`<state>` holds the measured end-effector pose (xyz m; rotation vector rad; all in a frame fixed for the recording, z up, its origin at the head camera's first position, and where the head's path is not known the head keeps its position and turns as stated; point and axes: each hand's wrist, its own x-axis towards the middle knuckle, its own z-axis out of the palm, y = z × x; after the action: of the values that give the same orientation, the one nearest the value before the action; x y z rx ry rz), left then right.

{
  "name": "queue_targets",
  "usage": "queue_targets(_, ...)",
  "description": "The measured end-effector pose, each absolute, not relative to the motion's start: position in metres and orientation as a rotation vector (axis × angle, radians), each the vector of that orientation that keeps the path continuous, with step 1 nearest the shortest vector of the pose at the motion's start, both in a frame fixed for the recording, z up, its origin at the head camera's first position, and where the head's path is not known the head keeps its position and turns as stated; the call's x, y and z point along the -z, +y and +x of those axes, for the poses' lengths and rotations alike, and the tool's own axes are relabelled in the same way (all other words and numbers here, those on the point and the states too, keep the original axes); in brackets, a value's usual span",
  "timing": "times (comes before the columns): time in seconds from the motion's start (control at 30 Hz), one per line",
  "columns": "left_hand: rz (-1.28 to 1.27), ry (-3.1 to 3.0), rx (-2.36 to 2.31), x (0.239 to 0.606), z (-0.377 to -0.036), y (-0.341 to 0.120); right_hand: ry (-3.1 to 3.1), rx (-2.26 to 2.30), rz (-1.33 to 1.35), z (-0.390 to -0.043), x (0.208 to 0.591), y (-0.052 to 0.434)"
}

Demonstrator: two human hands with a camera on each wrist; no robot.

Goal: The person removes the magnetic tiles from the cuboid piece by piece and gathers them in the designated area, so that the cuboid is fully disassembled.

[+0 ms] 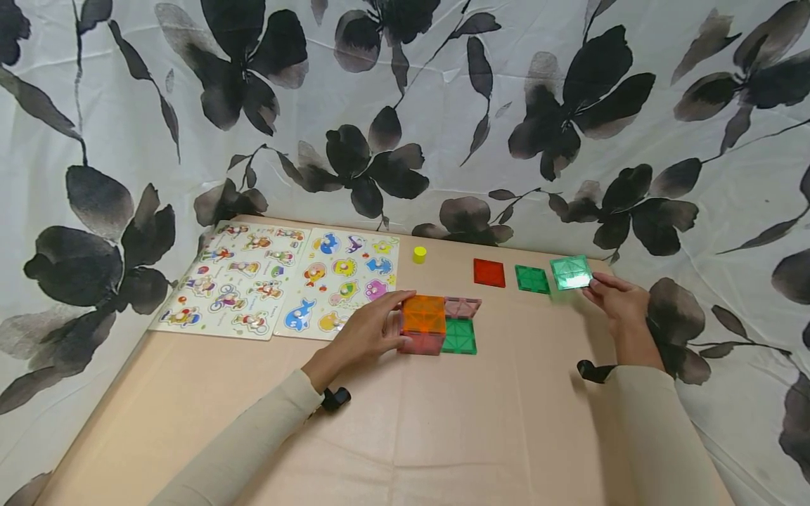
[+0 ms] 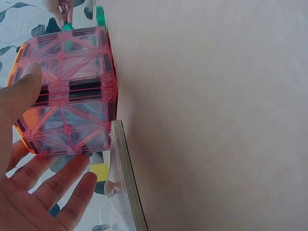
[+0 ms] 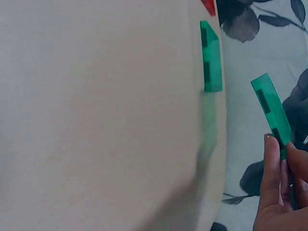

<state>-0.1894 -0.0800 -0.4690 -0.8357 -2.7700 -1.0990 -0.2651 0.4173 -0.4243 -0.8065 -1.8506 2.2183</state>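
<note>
My left hand holds a small box of translucent magnetic tiles, orange on top and pink on the sides. In the left wrist view the thumb lies along the pink tiles, and the other fingers spread around the far side. Beside the box, a green tile lies flat, with a pale pink tile behind it. Over the table's far right, my right hand pinches a green magnetic tile by its edge, raised above the surface.
A green tile and a red tile lie along the table's back edge. Farther left stand a yellow cylinder and two sticker-like picture boards. A floral cloth hangs behind the table.
</note>
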Motion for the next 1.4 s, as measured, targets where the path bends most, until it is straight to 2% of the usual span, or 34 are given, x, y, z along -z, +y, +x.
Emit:
queue_targets(0.43,-0.862,-2.743,1.087,0.469,-0.190,-0.076,-1.758,-2.231,-1.132,-0.269,0.444,0.441)
queue_targets(0.6,-0.859,-2.750,1.077,0.470,-0.190,-0.075,-1.764,-2.230,-1.171,-0.271,0.448,0.445)
queue_targets(0.9,-0.852,-2.748,1.090,0.468,-0.189,-0.076,-2.053,-1.999,-0.988,-0.266,0.447,0.442)
queue_targets(1.1,-0.841,-2.764,1.088,0.467,-0.189,-0.077,-2.090,-1.946,-0.840,-0.257,0.436,0.423)
queue_targets(1.27,-0.838,-2.762,1.087,0.467,-0.189,-0.078,-2.336,-1.715,-0.602,-0.247,0.429,0.394)
queue_targets(1.4,-0.840,-2.756,1.085,0.468,-0.189,-0.079,-2.544,-1.410,-0.286,-0.235,0.426,0.361)
